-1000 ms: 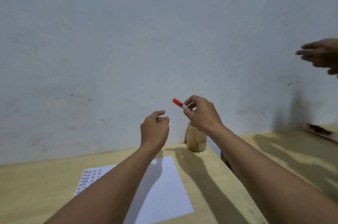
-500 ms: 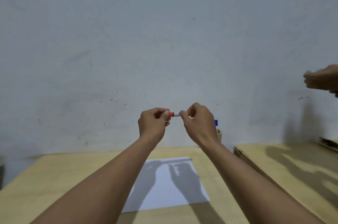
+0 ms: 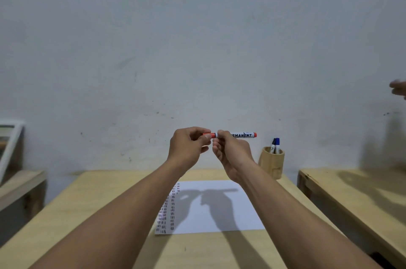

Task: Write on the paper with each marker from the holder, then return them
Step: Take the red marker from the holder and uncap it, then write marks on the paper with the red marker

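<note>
I hold a red marker (image 3: 242, 135) level in the air above the table, its white barrel reading "PERMANENT". My right hand (image 3: 230, 152) grips the barrel. My left hand (image 3: 189, 148) pinches the red cap (image 3: 208, 135) at the marker's left end. Below lies a white paper (image 3: 219, 213) with columns of short marks down its left side. A wooden holder (image 3: 272, 164) stands at the back right of the table with a blue marker (image 3: 277, 144) and a black marker (image 3: 273, 145) in it.
The wooden table (image 3: 87, 213) meets a grey wall. A second wooden table (image 3: 351, 198) stands to the right across a gap. Another person's hand (image 3: 398, 88) shows at the right edge. A low wooden bench (image 3: 19, 183) and a white frame (image 3: 11, 143) are at the left.
My left hand came over and took hold of the marker's cap. Both hands and the marker now sit left of the holder, and the view has swung to bring the holder into sight.
</note>
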